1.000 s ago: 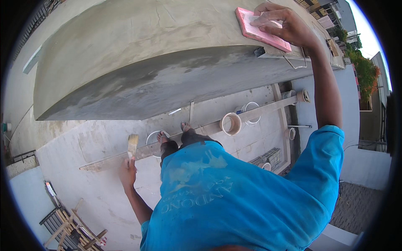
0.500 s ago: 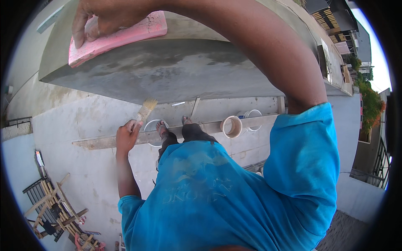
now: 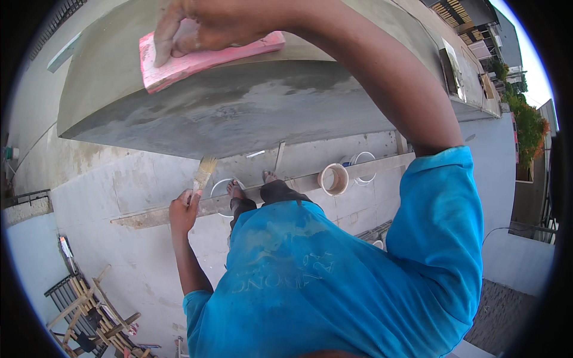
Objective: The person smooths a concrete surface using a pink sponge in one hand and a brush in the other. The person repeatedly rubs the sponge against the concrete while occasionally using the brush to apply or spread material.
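Observation:
My right hand (image 3: pixel 209 27) is closed around a pink plastering float (image 3: pixel 239 52). The float lies on the top of a grey, freshly smoothed cement ledge (image 3: pixel 101 83), along its near edge. Damp patches mark the ledge's front face (image 3: pixel 239 104). Lower down on the left, my left hand (image 3: pixel 182 213) grips a flat paintbrush (image 3: pixel 203 174) by its handle, pale bristles pointing up. The bristle tips come close to the ledge's lower edge; I cannot tell whether they touch it.
My feet are by a long wooden plank (image 3: pixel 146 219) and a white bucket (image 3: pixel 222 190). A beige bucket (image 3: pixel 333 179) and another white bucket (image 3: pixel 364 168) stand to the right. Scrap wood (image 3: pixel 89 316) is piled at lower left. A flat board (image 3: pixel 453 74) rests on the ledge's right.
My right hand has slid the float rightward along the ledge. The left hand keeps its hold on the paintbrush, and the whole view has shifted slightly.

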{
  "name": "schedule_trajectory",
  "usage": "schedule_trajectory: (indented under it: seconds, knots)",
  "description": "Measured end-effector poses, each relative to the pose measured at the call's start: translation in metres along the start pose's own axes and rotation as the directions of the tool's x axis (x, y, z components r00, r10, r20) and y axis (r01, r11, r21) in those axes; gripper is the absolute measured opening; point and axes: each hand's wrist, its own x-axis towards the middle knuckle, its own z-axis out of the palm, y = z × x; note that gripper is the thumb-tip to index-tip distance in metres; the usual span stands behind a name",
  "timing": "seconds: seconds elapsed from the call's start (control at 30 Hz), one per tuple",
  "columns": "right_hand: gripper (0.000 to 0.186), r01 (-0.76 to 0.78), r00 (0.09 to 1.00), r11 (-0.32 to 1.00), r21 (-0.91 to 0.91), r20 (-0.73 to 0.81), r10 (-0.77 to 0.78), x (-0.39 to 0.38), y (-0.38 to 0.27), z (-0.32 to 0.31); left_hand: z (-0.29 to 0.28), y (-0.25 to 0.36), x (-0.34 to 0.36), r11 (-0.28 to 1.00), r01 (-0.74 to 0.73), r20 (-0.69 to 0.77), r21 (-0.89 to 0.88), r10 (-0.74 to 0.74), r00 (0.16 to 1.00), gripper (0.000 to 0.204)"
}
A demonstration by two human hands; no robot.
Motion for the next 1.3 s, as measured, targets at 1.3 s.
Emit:
schedule_trajectory:
  seconds: [1.3]
  knots:
    - [0.029, -0.955, 0.296, 0.276, -0.107, -0.324, 0.898, -0.477, 0.022, -0.108, 0.065, 0.093, 0.028, 0.99, -0.133, 0.274, 0.039, 0.117, 0.954, 0.038]
